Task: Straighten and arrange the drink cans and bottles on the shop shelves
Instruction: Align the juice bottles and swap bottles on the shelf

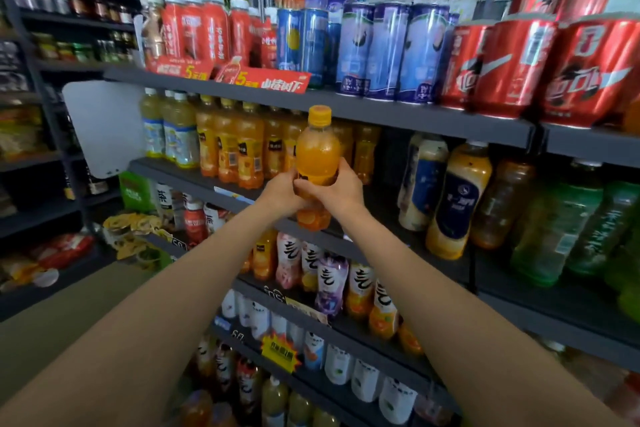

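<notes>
An orange juice bottle with a yellow cap stands upright in front of the second shelf, held clear of the row. My left hand grips its lower left side and my right hand wraps its lower right side. Behind it a row of like orange juice bottles fills the shelf, with pale yellow drink bottles at the left end. To the right of the held bottle the shelf shows a dark gap.
The top shelf holds red bottles, blue cans and red cola cans. Right of the gap stand milk tea bottles and green bottles. Lower shelves carry more drinks. A snack rack stands at the left.
</notes>
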